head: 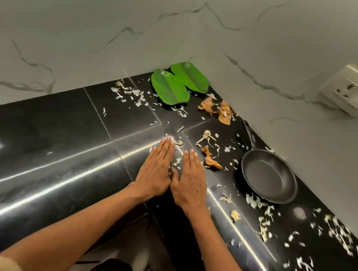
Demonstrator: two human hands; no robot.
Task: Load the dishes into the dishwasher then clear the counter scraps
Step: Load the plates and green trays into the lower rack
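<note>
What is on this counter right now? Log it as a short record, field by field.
surface: black counter, corner section
left hand: flat on counter, fingers straight
right hand: flat on counter, beside the left
between hands: small pile of pale scraps
scattered scraps: pale shreds mostly on the right side; brown peels near the corner
pan: black frying pan, empty, right of the hands
leaf plates: two green leaf-shaped plates at the back corner
wall: socket

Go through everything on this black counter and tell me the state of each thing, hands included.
Left hand: flat, fingers straight, on the counter.
Right hand: flat beside it.
Black non-stick frying pan: upright, empty.
Two green leaf-shaped plates: overlapping, in the corner.
Pale shredded scraps: scattered.
Orange-brown peels: loose.
</note>
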